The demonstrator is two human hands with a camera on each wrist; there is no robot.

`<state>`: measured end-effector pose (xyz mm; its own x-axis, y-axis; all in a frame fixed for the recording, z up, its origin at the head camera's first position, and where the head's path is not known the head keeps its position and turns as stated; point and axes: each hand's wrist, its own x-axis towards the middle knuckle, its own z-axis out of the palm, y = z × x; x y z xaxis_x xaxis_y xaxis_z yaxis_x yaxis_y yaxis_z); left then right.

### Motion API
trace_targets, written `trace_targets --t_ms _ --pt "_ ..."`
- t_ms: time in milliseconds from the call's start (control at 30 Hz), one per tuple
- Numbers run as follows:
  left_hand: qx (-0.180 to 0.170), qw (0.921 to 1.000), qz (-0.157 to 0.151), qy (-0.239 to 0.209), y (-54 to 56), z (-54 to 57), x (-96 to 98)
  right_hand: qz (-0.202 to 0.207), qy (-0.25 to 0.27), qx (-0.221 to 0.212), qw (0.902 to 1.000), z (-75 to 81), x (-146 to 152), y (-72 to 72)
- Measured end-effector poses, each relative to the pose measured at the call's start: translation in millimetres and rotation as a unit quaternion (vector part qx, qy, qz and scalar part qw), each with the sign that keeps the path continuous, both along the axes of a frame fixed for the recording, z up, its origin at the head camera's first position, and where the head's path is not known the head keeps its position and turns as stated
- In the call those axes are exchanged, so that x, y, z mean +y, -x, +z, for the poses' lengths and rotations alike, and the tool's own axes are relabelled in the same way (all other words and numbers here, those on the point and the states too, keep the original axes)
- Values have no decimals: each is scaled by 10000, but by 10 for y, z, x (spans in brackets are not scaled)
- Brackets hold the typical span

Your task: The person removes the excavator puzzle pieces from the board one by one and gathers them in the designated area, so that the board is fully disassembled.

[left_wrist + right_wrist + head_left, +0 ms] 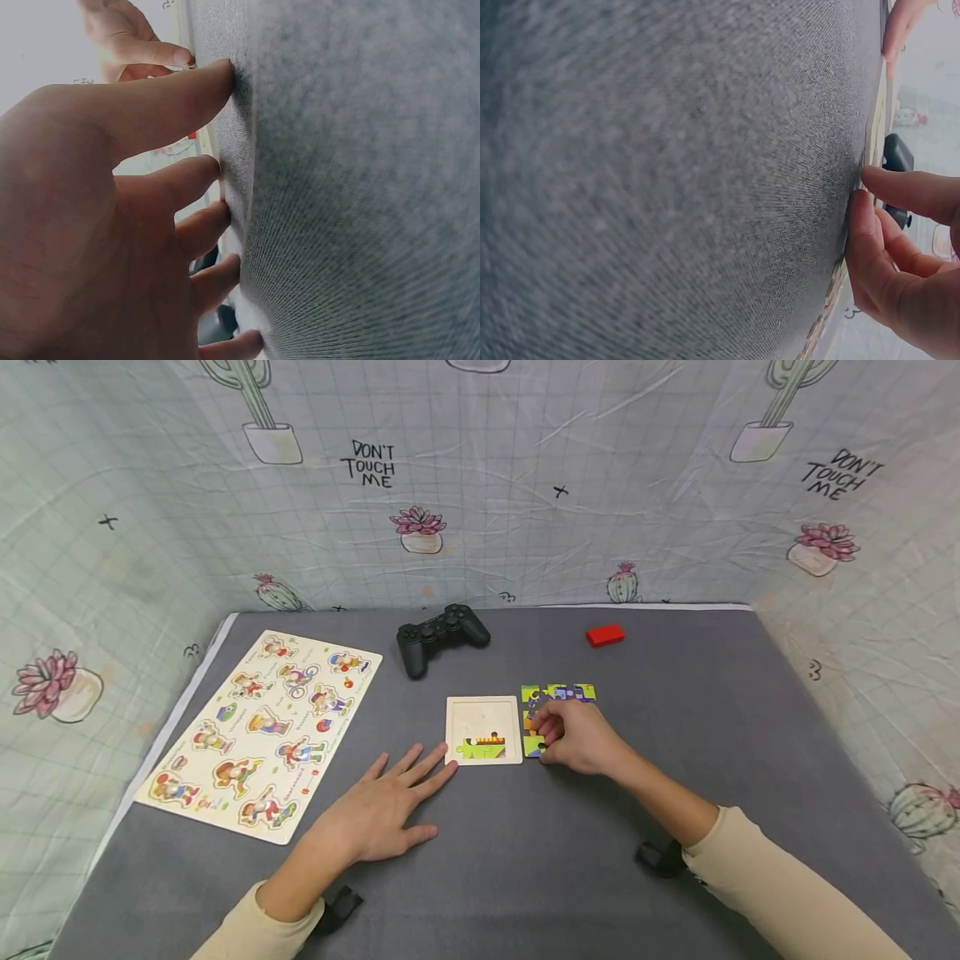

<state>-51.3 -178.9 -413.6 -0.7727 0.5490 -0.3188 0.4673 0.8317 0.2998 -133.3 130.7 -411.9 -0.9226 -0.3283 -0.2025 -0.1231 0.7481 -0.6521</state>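
Observation:
A small square wooden puzzle tray point(483, 701) lies mid-table, with green and brown picture pieces point(482, 748) set along its lower part. My left hand point(386, 810) rests spread on the cloth, fingertips at the tray's lower left edge; the left wrist view shows its straight fingers point(202, 229). Just right of the tray, loose purple, yellow and green puzzle pieces point(573, 692) lie together. Over them, my right hand point(581, 739) pinches at a green puzzle piece point(533, 745) with thumb and curled fingers point(866, 240). Part of that group is hidden under the hand.
A large wooden board with children figures point(258, 735) lies at the left. A black game controller point(442, 635) sits behind the tray, and a red block point(605, 636) at the back right. Printed cloth walls point(480, 468) stand around the grey table point(510, 877).

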Motion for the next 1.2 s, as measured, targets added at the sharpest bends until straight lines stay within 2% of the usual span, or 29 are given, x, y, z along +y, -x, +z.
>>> trace_targets --t_ms 433,1200 --pt "-24 10000 -21 -61 -6 40 -1 -30 -238 -22 9997 -3 -9 -3" --pt "27 10000 9 -13 -21 30 8 119 -344 2 9993 15 -20 -12"
